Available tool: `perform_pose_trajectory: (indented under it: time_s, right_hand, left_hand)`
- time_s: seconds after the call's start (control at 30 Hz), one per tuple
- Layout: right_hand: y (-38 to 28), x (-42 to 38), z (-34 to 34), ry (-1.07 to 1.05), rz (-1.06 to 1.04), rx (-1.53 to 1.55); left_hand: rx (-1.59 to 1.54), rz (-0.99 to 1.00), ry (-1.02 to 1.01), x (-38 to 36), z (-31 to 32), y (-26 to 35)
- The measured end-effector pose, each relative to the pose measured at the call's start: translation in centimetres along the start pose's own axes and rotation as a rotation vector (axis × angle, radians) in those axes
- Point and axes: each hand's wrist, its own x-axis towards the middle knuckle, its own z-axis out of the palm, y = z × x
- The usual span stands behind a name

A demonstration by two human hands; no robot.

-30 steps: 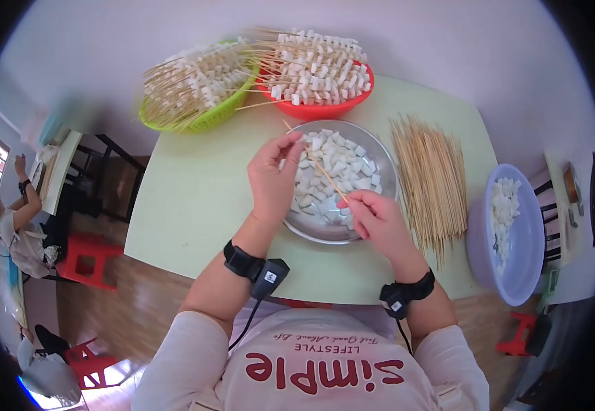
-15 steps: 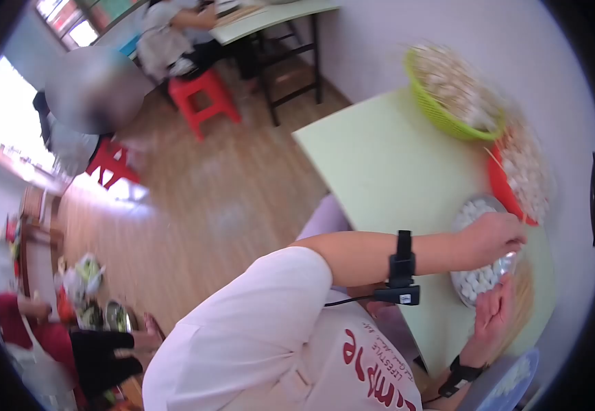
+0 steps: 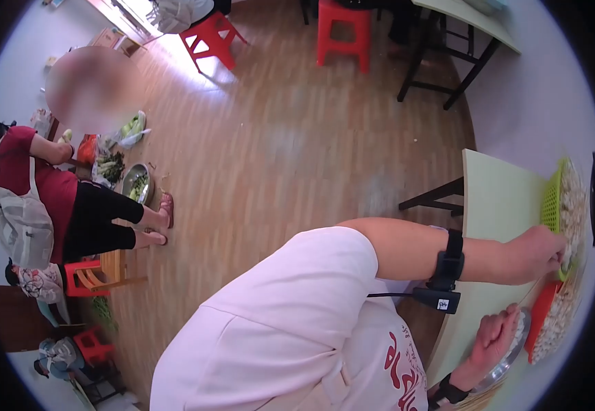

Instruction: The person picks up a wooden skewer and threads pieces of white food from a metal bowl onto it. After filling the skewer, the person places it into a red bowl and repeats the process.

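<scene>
One closed left hand (image 3: pixel 536 255), one half-open right hand (image 3: pixel 495 337), near two baskets (image 3: pixel 551 200) (image 3: pixel 537 325), one bowl (image 3: pixel 502 370).

A red-shirted person (image 3: pixel 51 168) wears a pale grey backpack (image 3: pixel 22 229); near is a round metal bowl (image 3: pixel 137 185). Red plastic stools (image 3: pixel 343 29) stand on brown floor (image 3: pixel 277 157).

The bare left hand (image 3: pixel 534 256) had moved from the round steel bowl (image 3: pixel 504 370) to the bright green plastic basket (image 3: pixel 552 200) at the far left. The view had swung left, showing more of a person in a dark red top (image 3: pixel 49 171); the lavender plastic basin had left view.
</scene>
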Motion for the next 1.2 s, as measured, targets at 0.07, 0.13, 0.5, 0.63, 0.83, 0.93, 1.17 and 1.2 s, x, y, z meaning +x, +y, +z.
perform_pose_trajectory:
  time_s: [0.07, 0.13, 0.5, 0.63, 0.83, 0.93, 1.17, 1.2]
  right_hand:
    - [1.1, 1.2, -0.1, 0.277, -0.035, -0.282]
    - [2.1, 2.6, 0.5, 0.554, -0.435, -1.231]
    - [0.5, 3.0, -1.1, 0.623, -0.218, -0.829]
    - [-1.1, 2.1, -1.1, 0.794, -0.16, -0.526]
    - [-1.1, -2.5, -3.6, 0.399, -0.173, -0.029]
    - [-0.9, -4.8, -4.3, 0.36, -0.187, -0.041]
    - [-2.1, -12.2, -2.2, 0.81, -0.322, -0.234]
    - [-1.9, -13.1, -2.0, 0.853, -0.32, -0.236]
  left_hand:
    - [-0.022, -0.019, 0.06, -0.7, 0.0, -0.5]
    - [0.088, 0.156, 0.031, -1.0, 0.4, -1.2]
    - [0.005, 0.043, -0.091, -2.3, 1.8, -1.5]
    - [0.041, 0.121, -0.16, -2.8, 2.9, -1.1]
    - [0.028, 0.125, -0.338, -3.9, 5.1, -0.9]
    - [-0.127, 0.005, -0.497, -4.7, 5.7, -0.3]
    - [-0.322, -0.014, -0.822, -7.6, 12.1, 1.6]
    - [-0.388, -0.139, -0.989, -7.3, 12.1, 2.4]
